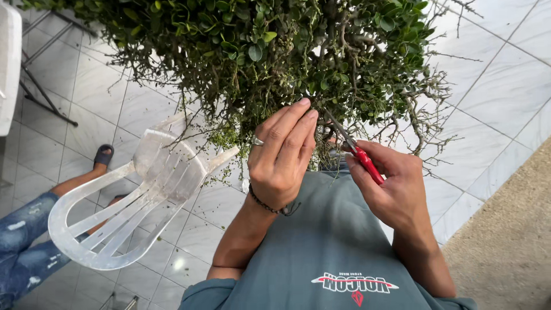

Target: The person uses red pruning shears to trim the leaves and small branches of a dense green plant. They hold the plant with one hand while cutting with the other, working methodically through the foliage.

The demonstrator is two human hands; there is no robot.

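My grey shirt (321, 241) fills the bottom of the view. Above it, my left hand (281, 158) pinches a twig of the small-leaved bush (258, 51) to steady it, while my right hand (393, 189) grips red-handled scissors (359, 152), blades nosing in beside the fingers.

Chair: white plastic chair (129, 201) on pale floor tiles (493, 86)
Other person: jeans leg (23, 235) (dark sandal (104, 155) on foot)
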